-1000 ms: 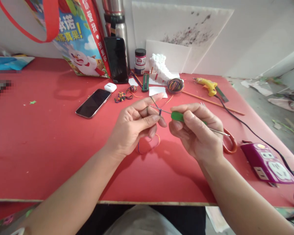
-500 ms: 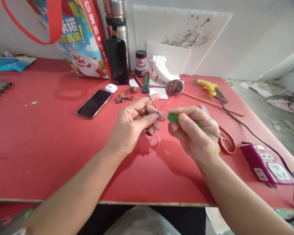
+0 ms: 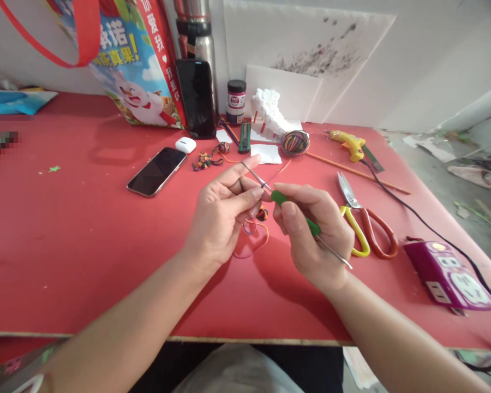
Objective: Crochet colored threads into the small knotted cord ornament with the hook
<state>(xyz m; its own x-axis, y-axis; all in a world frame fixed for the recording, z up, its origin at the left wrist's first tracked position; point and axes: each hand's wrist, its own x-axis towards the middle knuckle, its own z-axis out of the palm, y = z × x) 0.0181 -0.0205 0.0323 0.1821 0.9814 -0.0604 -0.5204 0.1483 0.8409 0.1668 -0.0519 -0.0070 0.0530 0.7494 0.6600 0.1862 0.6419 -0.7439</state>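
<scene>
My right hand [image 3: 315, 229] is closed around the green handle of a crochet hook [image 3: 294, 210], whose thin metal tip points up and left to my left fingers. The hook's other metal end sticks out below the palm. My left hand [image 3: 225, 210] pinches multicoloured yarn [image 3: 263, 185] between thumb and fingers, with a strand over the raised index finger. The metal tip meets the yarn at this pinch. Below the left fingers hangs a small dark and orange crocheted piece [image 3: 262, 213], partly hidden, with loose purple and orange strands curling under it.
Scissors [image 3: 354, 210] with yellow and red handles lie right of my right hand, near a purple power socket [image 3: 450, 275]. Behind are a yarn ball [image 3: 295, 143], a glue gun [image 3: 347, 144] with a cord, a wooden stick [image 3: 360, 173], a phone [image 3: 157, 172] and a white earbud case [image 3: 185, 145].
My right hand has moved left and slightly down, tilting the hook more steeply, so the scissors show more fully. The crocheted piece under my left hand has swung right.
</scene>
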